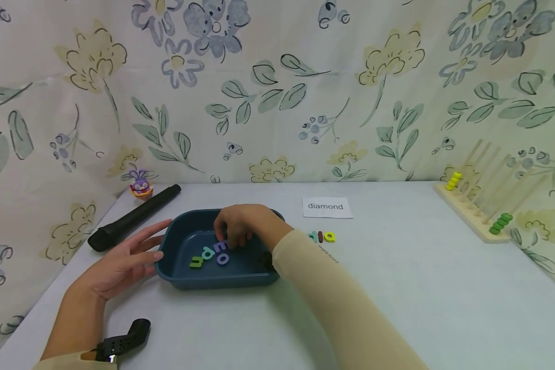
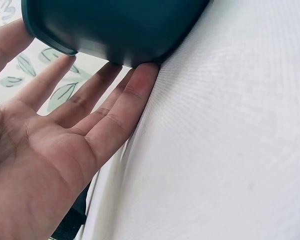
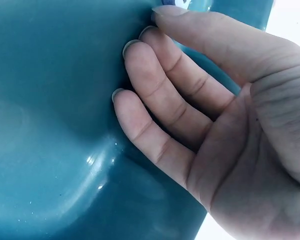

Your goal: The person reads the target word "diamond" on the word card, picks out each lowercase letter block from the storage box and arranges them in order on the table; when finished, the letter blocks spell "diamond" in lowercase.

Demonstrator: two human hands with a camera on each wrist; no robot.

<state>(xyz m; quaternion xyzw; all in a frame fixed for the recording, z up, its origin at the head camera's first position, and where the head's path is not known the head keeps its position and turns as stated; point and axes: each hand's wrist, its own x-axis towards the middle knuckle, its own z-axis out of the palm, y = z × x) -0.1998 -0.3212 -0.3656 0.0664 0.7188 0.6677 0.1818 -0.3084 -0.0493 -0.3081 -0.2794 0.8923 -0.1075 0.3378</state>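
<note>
A blue-green plastic tray (image 1: 171,275) with rounded corners stands on the table. My left hand (image 1: 120,262) is at its left side, fingers extended, with fingertips touching the outer wall (image 2: 115,30). Inside the tray, my right hand (image 1: 240,226) reaches down and pinches a purple letter m (image 1: 220,246) between thumb and index finger. Its other fingers (image 3: 145,70) are bent over the tray floor; only a bit of purple shows by the thumb in the right wrist view. Close by lie a purple letter o (image 1: 223,259), a teal letter d (image 1: 207,253) and a green letter n or u (image 1: 196,262).
A white card reading "diamond" (image 1: 327,207) lies behind a row of teal, red and yellow letters (image 1: 330,237), partly hidden by my right arm. A wooden bead rack (image 1: 472,210) stands at right. A black cylindrical object (image 1: 134,218) and purple figurine (image 1: 141,185) are at back left.
</note>
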